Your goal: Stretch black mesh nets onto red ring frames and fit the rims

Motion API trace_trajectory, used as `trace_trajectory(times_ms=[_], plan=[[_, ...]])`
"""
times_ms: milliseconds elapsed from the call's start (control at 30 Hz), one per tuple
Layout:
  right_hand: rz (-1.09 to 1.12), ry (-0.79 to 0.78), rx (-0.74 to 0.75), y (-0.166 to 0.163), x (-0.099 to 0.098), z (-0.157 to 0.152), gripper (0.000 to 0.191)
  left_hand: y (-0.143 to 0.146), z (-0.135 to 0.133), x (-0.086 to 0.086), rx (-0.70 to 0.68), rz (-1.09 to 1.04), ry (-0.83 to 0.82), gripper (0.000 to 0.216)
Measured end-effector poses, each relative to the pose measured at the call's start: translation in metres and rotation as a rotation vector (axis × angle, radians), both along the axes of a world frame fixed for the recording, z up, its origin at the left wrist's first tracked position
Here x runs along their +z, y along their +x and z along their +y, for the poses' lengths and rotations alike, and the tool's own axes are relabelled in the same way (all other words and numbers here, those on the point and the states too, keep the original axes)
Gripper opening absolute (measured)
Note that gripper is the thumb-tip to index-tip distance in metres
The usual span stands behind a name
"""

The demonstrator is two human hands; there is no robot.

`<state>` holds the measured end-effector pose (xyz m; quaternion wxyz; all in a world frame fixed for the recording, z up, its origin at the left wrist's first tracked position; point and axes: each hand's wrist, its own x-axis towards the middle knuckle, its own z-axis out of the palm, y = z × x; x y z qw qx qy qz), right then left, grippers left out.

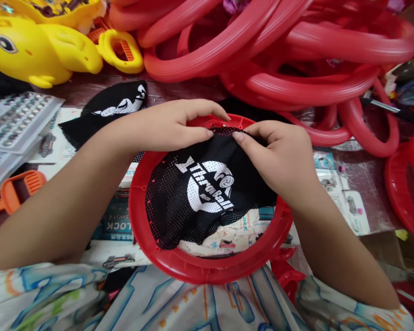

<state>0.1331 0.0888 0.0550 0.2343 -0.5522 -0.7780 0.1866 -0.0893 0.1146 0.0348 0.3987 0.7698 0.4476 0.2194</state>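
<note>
A red plastic ring point(141, 230) lies in front of me, its near side against my shirt. Across most of its opening is a black mesh cloth point(169, 202) with a white "Throw Ball" print; a gap shows at the near right. My left hand point(172, 124) comes over the ring's far left, thumb on the cloth's far edge and fingers over the far rim. My right hand point(283, 151) pinches the same edge between thumb and fingers, a little to the right. Another black printed cloth point(113, 103) rests behind my left forearm.
Red hoops point(317, 87) are heaped at the back. A yellow toy animal point(31, 50) sits at the back left, above clear trays point(24, 119) of small round parts. An orange plastic piece point(15, 193) is at left; more red rings point(405, 184) lie at right.
</note>
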Motion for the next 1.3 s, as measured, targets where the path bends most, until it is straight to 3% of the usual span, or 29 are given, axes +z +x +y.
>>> trace_trajectory(times_ms=[133, 400, 633, 733, 900, 1167, 1300], plan=[[0.035, -0.002, -0.046, 0.000, 0.001, 0.004, 0.017, 0.004, 0.000, 0.002, 0.006, -0.063, -0.008, 0.039], [0.019, 0.007, -0.113, -0.001, 0.001, 0.006, 0.018, 0.008, -0.005, 0.000, 0.163, -0.039, 0.047, 0.034], [-0.036, 0.025, -0.120, -0.002, 0.005, 0.005, 0.019, 0.011, -0.011, 0.011, 0.132, 0.088, 0.107, 0.029], [-0.043, 0.030, -0.124, -0.003, 0.006, 0.004, 0.019, 0.011, -0.014, 0.015, 0.122, 0.143, 0.110, 0.034], [-0.050, 0.011, -0.117, -0.006, 0.006, 0.002, 0.020, 0.013, -0.015, 0.016, 0.141, 0.219, 0.166, 0.061], [-0.087, 0.016, -0.089, -0.011, 0.005, 0.004, 0.020, 0.016, -0.011, 0.017, 0.202, 0.338, 0.124, 0.041], [-0.209, 0.074, -0.053, -0.013, 0.006, 0.002, 0.021, 0.015, -0.011, 0.015, 0.226, 0.322, 0.109, 0.036]])
